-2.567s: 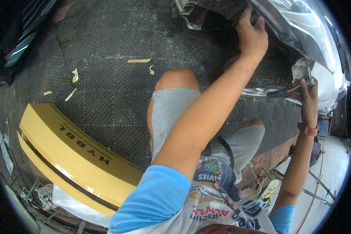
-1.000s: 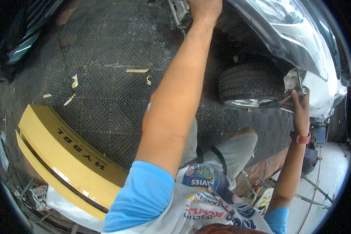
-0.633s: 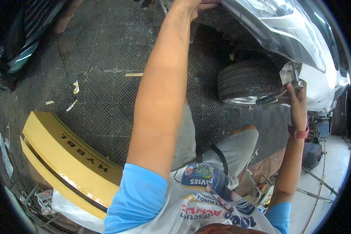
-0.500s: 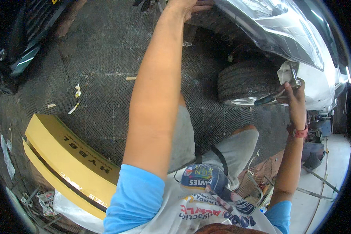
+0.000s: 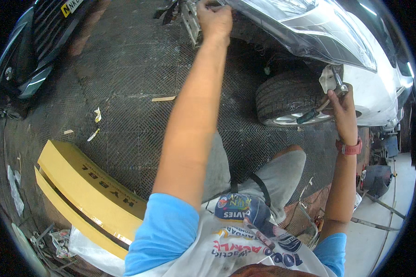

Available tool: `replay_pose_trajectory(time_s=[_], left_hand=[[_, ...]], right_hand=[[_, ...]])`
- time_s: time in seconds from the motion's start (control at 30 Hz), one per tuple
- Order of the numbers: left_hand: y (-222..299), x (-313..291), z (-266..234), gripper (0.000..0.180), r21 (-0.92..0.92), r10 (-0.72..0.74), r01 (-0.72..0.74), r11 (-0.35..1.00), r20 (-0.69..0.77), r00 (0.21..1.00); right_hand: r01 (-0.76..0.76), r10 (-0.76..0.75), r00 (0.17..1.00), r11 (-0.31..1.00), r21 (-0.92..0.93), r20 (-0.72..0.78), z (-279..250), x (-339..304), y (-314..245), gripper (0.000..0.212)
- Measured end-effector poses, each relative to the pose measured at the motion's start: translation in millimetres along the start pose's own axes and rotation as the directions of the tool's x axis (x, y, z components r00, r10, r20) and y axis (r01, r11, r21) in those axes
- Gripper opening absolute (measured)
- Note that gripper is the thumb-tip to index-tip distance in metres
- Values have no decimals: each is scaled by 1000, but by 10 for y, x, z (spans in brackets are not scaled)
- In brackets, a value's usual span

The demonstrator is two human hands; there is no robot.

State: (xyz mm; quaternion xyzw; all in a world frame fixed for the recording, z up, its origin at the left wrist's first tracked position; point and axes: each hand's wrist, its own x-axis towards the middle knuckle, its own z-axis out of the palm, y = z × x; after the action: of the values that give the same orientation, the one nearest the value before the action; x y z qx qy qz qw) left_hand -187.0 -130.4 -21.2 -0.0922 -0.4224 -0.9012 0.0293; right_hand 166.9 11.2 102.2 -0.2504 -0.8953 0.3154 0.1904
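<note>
My right hand (image 5: 345, 114) is closed around a ratchet wrench (image 5: 341, 87). Its metal head and socket point up beside the white fender, while its dark green grip (image 5: 307, 116) sticks out in front of the wheel. The head lies close to a white bracket-like piece (image 5: 327, 79) below the headlight (image 5: 328, 34) of a white car. My left hand (image 5: 215, 23) is raised at the inner end of that headlight, fingers bent and pinched together. What they hold, if anything, cannot be made out. A metal bar (image 5: 190, 23) stands just left of this hand.
The tire (image 5: 286, 98) sits in the open wheel area under the headlight. A long yellow box (image 5: 92, 184) lies at the lower left. A dark car (image 5: 27, 55) stands at far left. Paper scraps (image 5: 163, 99) lie on the black ribbed floor mat (image 5: 129, 69). Metal stand legs (image 5: 374, 226) are at right.
My left hand has come back from beneath the headlight to its inner end, its fingers now bent. My right hand, with the ratchet wrench, has shifted slightly left in the picture.
</note>
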Motion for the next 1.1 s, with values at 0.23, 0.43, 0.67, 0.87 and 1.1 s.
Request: replay_pose_trajectory(time_s=[0.23,0.43,0.67,0.87,1.1], left_hand=[[390,-384,97,16,446,281,-218,868,-79,956],[517,-443,41,34,626,353,-244,740,-54,934],[462,-127,16,47,700,336,-256,666,25,942],[60,247,-237,49,191,7,-29,981,117,993],[101,-317,91,54,356,-56,40,934,35,998]], right_hand=[[30,-30,999,999,10,13,-115,16,108,28],[70,-72,997,997,-40,-38,-70,-28,31,28],[43,-42,999,999,-25,18,-193,-17,221,34],[33,-33,999,998,59,-4,-76,-21,205,37],[4,-5,1000,998,68,24,-36,-66,128,36]])
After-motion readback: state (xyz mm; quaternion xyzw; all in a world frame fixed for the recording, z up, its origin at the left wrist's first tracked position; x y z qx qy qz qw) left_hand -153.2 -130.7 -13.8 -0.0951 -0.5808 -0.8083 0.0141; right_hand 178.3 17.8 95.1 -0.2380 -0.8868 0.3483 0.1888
